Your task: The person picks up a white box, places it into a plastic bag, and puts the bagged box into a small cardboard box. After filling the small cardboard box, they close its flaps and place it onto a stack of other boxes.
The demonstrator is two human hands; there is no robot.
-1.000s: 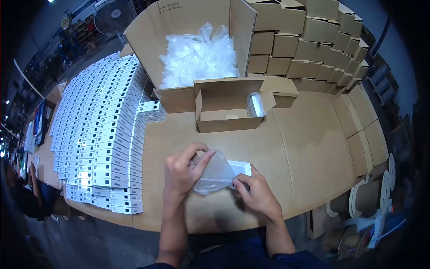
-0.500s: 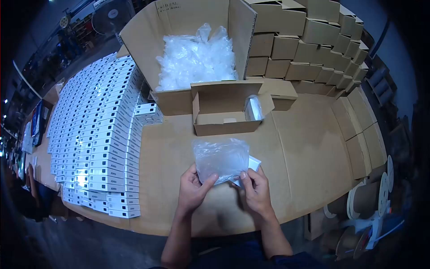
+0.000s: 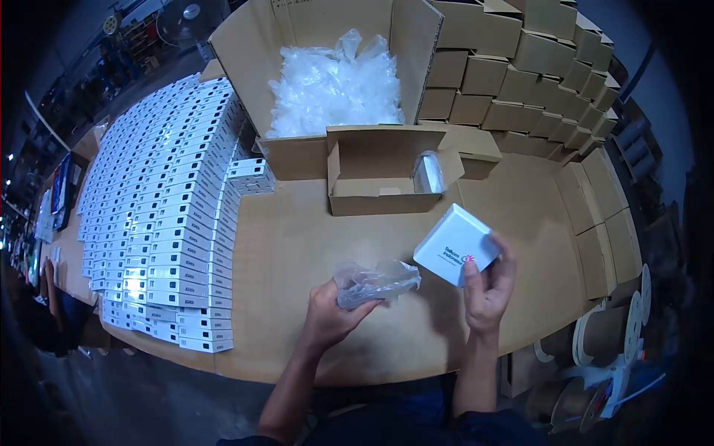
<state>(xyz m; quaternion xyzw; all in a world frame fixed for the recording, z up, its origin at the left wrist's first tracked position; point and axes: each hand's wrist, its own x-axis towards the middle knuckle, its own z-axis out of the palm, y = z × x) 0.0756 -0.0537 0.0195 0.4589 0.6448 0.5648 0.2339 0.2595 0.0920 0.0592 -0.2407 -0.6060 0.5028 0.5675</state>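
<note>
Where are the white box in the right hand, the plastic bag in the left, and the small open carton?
White box (image 3: 452, 242): head view, on its printed face.
Plastic bag (image 3: 372, 283): head view, on its crumpled middle.
Small open carton (image 3: 383, 206): head view, on its front wall.

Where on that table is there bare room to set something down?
Two patches of the table look bare: between the white box stacks and the left hand, and between the right hand and the brown boxes along the right edge. It's crowded on the left, under those stacks, and at the back, with the open carton and big carton.
</note>
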